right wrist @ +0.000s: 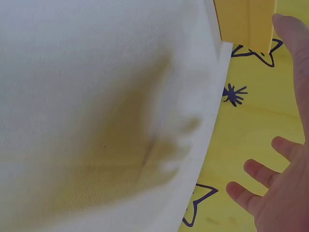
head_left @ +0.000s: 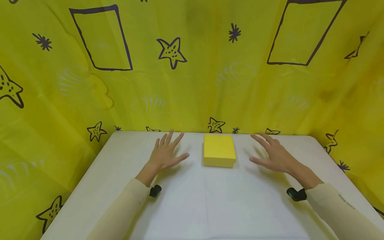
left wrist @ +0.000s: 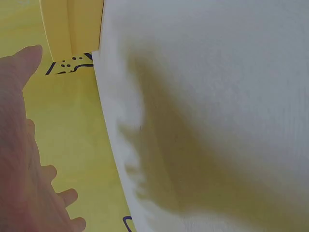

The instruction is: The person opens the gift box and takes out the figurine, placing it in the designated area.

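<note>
A yellow lidded box [head_left: 219,150] sits near the far edge of the white table, between the two hands. To its left my left hand [head_left: 165,155] hovers above the table, fingers spread, touching nothing. On the other side my right hand [head_left: 273,154] is likewise raised, fingers extended toward the box and apart from it. Part of the box [left wrist: 72,26] shows at the top of the left wrist view, beyond the left thumb. In the right wrist view the box [right wrist: 246,21] appears at the top, near the right thumb's tip but with contact not shown in the head view.
The white table [head_left: 207,206] carries shadows of both hands. A yellow curtain [head_left: 198,90] printed with starfish and shells hangs behind it and along both sides. Dark wrist devices sit at the left wrist [head_left: 155,191] and right wrist [head_left: 296,194].
</note>
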Demonstrator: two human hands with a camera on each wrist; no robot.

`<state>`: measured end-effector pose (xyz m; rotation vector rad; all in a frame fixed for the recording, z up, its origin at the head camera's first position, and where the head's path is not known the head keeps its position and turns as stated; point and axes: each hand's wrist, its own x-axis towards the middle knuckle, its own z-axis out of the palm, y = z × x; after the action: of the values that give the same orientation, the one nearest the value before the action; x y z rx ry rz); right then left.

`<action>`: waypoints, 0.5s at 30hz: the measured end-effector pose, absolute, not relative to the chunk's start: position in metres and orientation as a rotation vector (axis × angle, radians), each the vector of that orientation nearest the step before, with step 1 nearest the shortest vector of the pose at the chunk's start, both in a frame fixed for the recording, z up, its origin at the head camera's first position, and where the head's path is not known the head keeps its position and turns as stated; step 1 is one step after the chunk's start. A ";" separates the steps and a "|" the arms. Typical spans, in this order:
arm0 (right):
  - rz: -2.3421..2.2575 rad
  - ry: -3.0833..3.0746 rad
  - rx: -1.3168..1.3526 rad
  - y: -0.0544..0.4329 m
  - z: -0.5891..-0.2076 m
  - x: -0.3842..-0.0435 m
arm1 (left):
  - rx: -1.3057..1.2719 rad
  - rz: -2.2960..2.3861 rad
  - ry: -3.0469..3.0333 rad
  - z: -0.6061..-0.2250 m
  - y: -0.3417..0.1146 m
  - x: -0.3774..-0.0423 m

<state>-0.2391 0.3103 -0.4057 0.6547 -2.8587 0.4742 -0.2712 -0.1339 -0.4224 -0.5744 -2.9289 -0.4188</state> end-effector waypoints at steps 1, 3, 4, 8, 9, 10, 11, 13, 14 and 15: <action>0.491 -2.861 0.656 0.309 -0.405 -0.239 | -0.582 -0.424 -2.928 -0.423 -0.133 -0.271; 0.526 -2.868 0.652 0.307 -0.405 -0.239 | -0.601 -0.444 -2.927 -0.424 -0.131 -0.272; 0.547 -2.878 0.644 0.306 -0.404 -0.240 | -0.608 -0.455 -2.930 -0.424 -0.130 -0.272; 0.627 -2.912 0.607 0.300 -0.403 -0.241 | -0.655 -0.530 -2.918 -0.427 -0.126 -0.273; 0.647 -2.921 0.598 0.298 -0.403 -0.241 | -0.664 -0.552 -2.916 -0.427 -0.125 -0.273; 0.662 -2.924 0.595 0.297 -0.403 -0.242 | -0.676 -0.571 -2.909 -0.428 -0.125 -0.273; 0.675 -2.923 0.595 0.295 -0.404 -0.242 | -0.686 -0.594 -2.904 -0.428 -0.123 -0.273; 0.701 -2.918 0.603 0.293 -0.405 -0.244 | -0.699 -0.636 -2.896 -0.428 -0.122 -0.273; 0.711 -2.913 0.609 0.292 -0.406 -0.244 | -0.700 -0.647 -2.897 -0.428 -0.121 -0.273; 0.721 -2.907 0.615 0.291 -0.407 -0.245 | -0.701 -0.659 -2.898 -0.428 -0.120 -0.273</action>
<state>-0.2448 0.2912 -0.4069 0.6146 -2.9068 0.7212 -0.2728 -0.1198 -0.4281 -0.7007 -2.8977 -0.6590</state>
